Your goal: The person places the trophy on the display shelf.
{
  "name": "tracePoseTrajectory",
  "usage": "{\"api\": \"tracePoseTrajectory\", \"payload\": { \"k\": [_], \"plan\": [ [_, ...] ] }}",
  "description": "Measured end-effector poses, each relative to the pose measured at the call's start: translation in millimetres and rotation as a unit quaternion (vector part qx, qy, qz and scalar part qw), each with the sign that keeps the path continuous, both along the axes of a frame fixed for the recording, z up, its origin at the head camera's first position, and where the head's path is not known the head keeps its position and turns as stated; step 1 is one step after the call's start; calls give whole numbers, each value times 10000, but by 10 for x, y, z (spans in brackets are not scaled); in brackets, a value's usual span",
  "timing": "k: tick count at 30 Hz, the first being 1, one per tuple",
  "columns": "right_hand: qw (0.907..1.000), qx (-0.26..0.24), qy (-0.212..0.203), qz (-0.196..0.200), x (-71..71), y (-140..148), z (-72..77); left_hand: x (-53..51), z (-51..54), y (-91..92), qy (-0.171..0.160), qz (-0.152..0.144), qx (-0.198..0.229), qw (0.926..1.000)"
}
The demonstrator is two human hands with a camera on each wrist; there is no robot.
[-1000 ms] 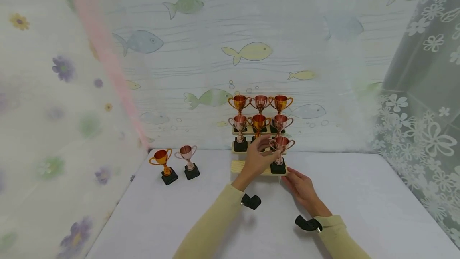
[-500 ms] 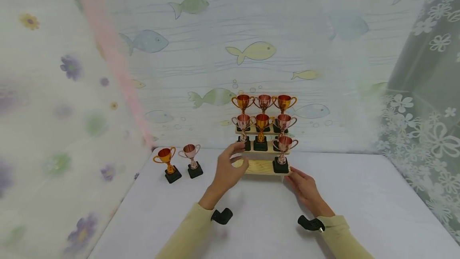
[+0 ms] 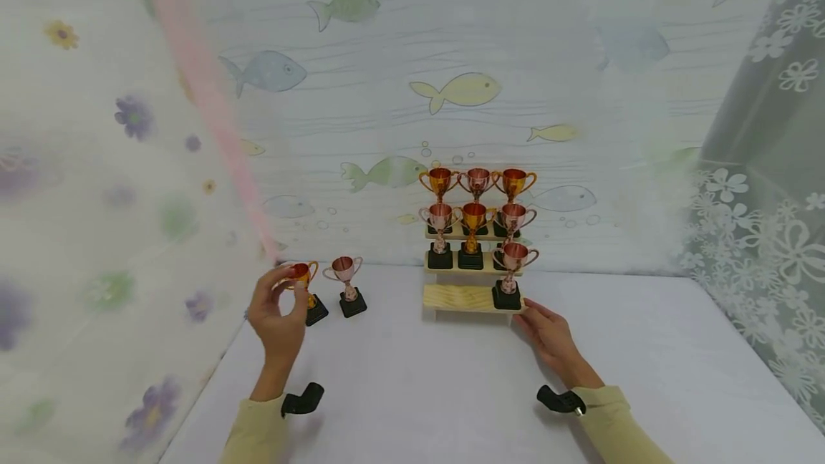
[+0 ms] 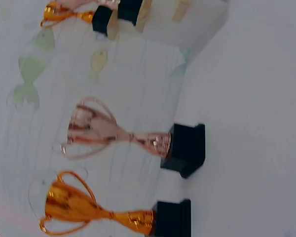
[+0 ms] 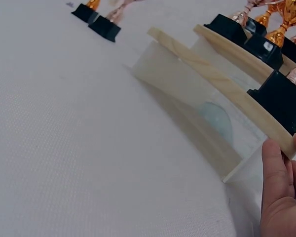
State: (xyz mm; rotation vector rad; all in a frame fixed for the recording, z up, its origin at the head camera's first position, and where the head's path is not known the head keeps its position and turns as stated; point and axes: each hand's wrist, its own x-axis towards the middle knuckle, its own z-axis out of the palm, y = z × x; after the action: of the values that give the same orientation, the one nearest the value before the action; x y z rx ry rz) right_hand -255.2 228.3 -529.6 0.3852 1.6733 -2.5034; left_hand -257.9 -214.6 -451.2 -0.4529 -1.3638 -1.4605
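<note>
In the head view my left hand [image 3: 278, 313] is at the gold trophy cup [image 3: 314, 306], with thumb and fingers curved apart in front of the cup. In the left wrist view no finger touches that gold trophy [image 4: 79, 207]; only a sliver of skin shows in the bottom left corner. A rose-gold trophy [image 3: 349, 288] stands just right of it. My right hand [image 3: 551, 342] holds the right end of the lowest step of a wooden tiered stand [image 3: 457, 298]. In the right wrist view its fingers [image 5: 274, 170] lie against the board's edge.
On the stand's lowest step, a rose-gold trophy [image 3: 508, 285] stands at the right end. Several gold and rose-gold trophies fill the two higher steps. The white table [image 3: 412, 392] runs back to a fish-patterned curtain [image 3: 361, 106]; a flowered curtain [image 3: 97, 235] hangs at left.
My left hand has let go of the rose-gold trophy on the lowest step and moved left across the table to the gold trophy. The right hand stays at the stand.
</note>
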Motion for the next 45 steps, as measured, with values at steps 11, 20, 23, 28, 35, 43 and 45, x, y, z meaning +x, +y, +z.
{"api": "tracePoseTrajectory", "payload": {
  "k": [11, 20, 23, 28, 35, 43, 45],
  "plan": [
    [10000, -6, -4, -18, -10, 27, -1, -120, -301, -689, -2284, 315, 1267, 9648],
    [10000, -71, -16, 54, -8, 15, 2, -264, -384, -775, -3969, -866, 574, 9119],
    [9999, -76, -11, 83, -8, 15, 11, -294, -377, -743, -4003, -941, 354, 9109],
    [9999, -135, -33, 74, -10, 6, 21, -316, -365, -672, -3927, -939, 257, 9145],
    [9998, -173, -18, 72, -14, 2, 17, -375, -395, -581, -3932, -819, 214, 9156],
    [9997, -242, -28, 42, -7, -1, 17, -430, -409, -508, -4004, -641, -63, 9141],
    [9997, -221, -35, 47, -4, 0, 12, -450, -422, -502, -4003, -580, -87, 9145]
  ]
}}
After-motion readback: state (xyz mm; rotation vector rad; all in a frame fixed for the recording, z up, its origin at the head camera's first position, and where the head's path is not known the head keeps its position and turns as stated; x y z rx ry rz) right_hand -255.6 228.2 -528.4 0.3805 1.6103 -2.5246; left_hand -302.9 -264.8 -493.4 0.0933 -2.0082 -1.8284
